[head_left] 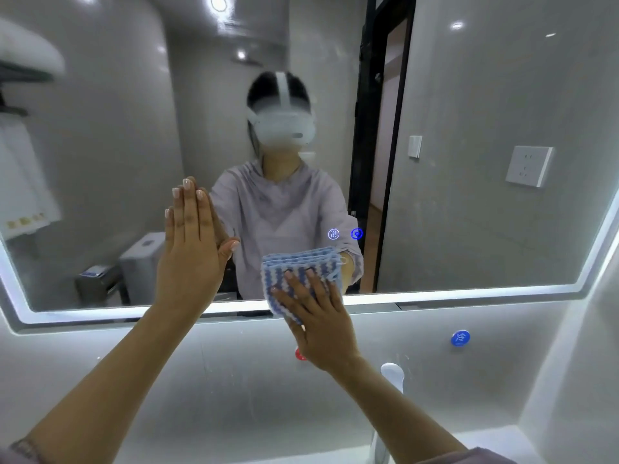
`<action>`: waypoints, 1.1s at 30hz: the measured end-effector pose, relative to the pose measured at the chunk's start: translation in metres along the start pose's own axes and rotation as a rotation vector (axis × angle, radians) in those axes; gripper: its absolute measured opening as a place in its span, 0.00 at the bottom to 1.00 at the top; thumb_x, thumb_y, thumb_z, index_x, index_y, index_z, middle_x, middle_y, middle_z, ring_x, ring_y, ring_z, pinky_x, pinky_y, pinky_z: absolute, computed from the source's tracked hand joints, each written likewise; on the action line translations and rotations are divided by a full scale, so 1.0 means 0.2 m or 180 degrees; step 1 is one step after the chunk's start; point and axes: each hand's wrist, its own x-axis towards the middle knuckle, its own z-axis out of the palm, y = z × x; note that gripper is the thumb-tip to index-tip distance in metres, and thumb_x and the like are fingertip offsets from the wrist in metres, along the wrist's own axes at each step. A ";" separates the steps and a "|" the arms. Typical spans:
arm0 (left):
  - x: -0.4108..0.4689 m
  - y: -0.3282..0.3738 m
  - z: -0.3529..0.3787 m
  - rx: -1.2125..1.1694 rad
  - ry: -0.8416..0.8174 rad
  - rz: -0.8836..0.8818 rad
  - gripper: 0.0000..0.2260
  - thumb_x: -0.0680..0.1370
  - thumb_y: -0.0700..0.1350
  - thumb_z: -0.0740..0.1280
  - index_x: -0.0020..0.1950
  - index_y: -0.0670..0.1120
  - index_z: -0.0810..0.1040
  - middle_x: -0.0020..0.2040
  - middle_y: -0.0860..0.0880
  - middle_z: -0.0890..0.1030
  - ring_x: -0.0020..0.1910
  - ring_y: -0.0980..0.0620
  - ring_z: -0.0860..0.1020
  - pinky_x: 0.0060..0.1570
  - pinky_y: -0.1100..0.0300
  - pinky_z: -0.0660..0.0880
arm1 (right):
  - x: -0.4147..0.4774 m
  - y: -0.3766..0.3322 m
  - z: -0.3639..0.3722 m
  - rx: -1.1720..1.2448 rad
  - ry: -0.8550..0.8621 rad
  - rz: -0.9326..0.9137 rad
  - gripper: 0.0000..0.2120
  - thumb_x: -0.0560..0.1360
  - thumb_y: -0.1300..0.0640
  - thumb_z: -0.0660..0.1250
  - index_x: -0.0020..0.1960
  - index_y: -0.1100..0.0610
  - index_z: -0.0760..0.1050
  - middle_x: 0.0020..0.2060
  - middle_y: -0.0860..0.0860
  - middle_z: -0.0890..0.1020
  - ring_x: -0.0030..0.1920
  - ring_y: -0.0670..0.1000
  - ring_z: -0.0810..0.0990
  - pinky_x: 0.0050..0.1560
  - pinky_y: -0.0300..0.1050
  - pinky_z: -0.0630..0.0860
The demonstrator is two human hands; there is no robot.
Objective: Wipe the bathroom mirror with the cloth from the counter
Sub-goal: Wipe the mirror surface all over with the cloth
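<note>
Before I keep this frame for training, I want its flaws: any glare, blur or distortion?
Head view: the lit strip round the mirror blows out white; ceiling light reflects as glare; the wide lens bows its edges; towel at far left blurred; left hand, right hand and cloth sharp.

Only a pale strip of the worktop (495,438) shows at the lower right, under the grey wall (234,380), with a shiny tap (391,375) standing just beside it.
</note>
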 end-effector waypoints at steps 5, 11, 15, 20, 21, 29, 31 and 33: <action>0.00 0.02 -0.01 0.0022 0.0054 0.0021 0.37 0.78 0.60 0.46 0.74 0.33 0.42 0.76 0.35 0.43 0.76 0.38 0.43 0.75 0.45 0.47 | -0.10 0.21 -0.05 0.0071 0.0211 0.0396 0.26 0.81 0.51 0.53 0.78 0.46 0.53 0.78 0.47 0.50 0.77 0.58 0.52 0.76 0.58 0.50; 0.00 0.03 -0.03 0.0055 0.0104 0.0019 0.36 0.80 0.55 0.54 0.74 0.31 0.44 0.76 0.33 0.45 0.76 0.37 0.45 0.75 0.45 0.47 | -0.24 0.45 -0.12 0.0174 0.0310 0.1174 0.25 0.82 0.48 0.45 0.78 0.45 0.43 0.78 0.46 0.41 0.78 0.58 0.45 0.75 0.63 0.49; 0.00 0.04 -0.03 0.0051 0.0034 -0.0004 0.36 0.79 0.55 0.54 0.74 0.31 0.44 0.76 0.34 0.44 0.76 0.37 0.43 0.75 0.45 0.46 | -0.26 0.49 -0.14 0.0284 0.0267 0.1468 0.25 0.83 0.47 0.42 0.78 0.48 0.40 0.78 0.49 0.39 0.76 0.63 0.47 0.74 0.66 0.49; 0.00 0.05 -0.04 0.0028 0.0027 -0.0032 0.35 0.79 0.54 0.53 0.74 0.31 0.44 0.76 0.34 0.44 0.76 0.37 0.43 0.75 0.45 0.46 | -0.23 0.42 -0.11 0.0325 0.0250 0.1553 0.25 0.83 0.48 0.43 0.78 0.53 0.44 0.78 0.54 0.40 0.76 0.66 0.46 0.74 0.66 0.44; 0.00 0.05 -0.03 0.0030 0.0028 -0.0030 0.35 0.79 0.55 0.53 0.74 0.31 0.44 0.76 0.34 0.44 0.76 0.37 0.43 0.75 0.45 0.46 | -0.22 0.40 -0.11 0.0335 0.0243 0.1548 0.26 0.83 0.48 0.43 0.78 0.53 0.44 0.78 0.54 0.40 0.76 0.66 0.46 0.74 0.66 0.44; 0.01 0.03 -0.02 -0.0035 -0.0046 -0.0121 0.36 0.79 0.56 0.52 0.75 0.33 0.42 0.77 0.36 0.41 0.76 0.40 0.40 0.76 0.46 0.45 | -0.14 0.10 -0.03 0.0200 -0.0026 0.0863 0.31 0.80 0.49 0.53 0.79 0.49 0.45 0.78 0.52 0.43 0.77 0.60 0.45 0.76 0.59 0.42; 0.01 0.03 -0.02 -0.0047 -0.0090 -0.0132 0.36 0.79 0.57 0.50 0.75 0.33 0.41 0.77 0.36 0.41 0.76 0.40 0.40 0.76 0.46 0.45 | -0.11 0.00 -0.02 0.0146 -0.0161 0.0710 0.30 0.79 0.48 0.53 0.78 0.49 0.48 0.78 0.52 0.45 0.77 0.60 0.47 0.76 0.58 0.43; 0.01 0.03 -0.02 -0.0058 -0.0134 -0.0132 0.36 0.79 0.58 0.48 0.75 0.34 0.40 0.77 0.37 0.40 0.76 0.41 0.39 0.76 0.46 0.45 | -0.07 -0.10 0.00 0.0174 -0.0254 0.0560 0.29 0.79 0.48 0.54 0.78 0.49 0.52 0.78 0.52 0.48 0.77 0.59 0.48 0.76 0.57 0.44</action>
